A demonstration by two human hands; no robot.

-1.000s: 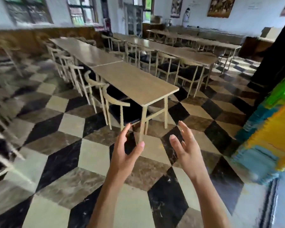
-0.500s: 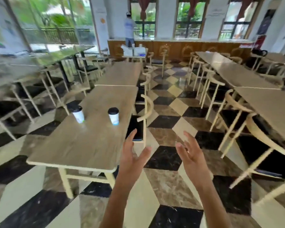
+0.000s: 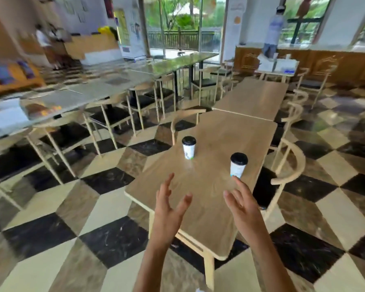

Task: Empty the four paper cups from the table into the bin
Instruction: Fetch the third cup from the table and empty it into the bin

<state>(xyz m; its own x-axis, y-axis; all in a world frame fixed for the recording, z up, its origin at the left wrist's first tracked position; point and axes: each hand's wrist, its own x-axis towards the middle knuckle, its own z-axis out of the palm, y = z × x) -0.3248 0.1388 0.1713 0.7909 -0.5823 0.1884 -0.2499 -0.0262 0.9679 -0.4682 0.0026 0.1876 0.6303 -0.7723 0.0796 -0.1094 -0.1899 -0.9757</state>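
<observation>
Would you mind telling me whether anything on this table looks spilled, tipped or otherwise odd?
Nothing stands out. Both cups, the left cup and the right cup, stand upright with black lids on, and the table shows no spill. Only two cups are in view. Both hands are open and empty.

Two lidded cups upright on wooden table, well apart: left cup, right cup. Left hand and right hand raised over near table end, both empty, fingers spread, palms facing each other. Right fingertips just below right cup. Checkered floor. Chair beside table's right edge.
</observation>
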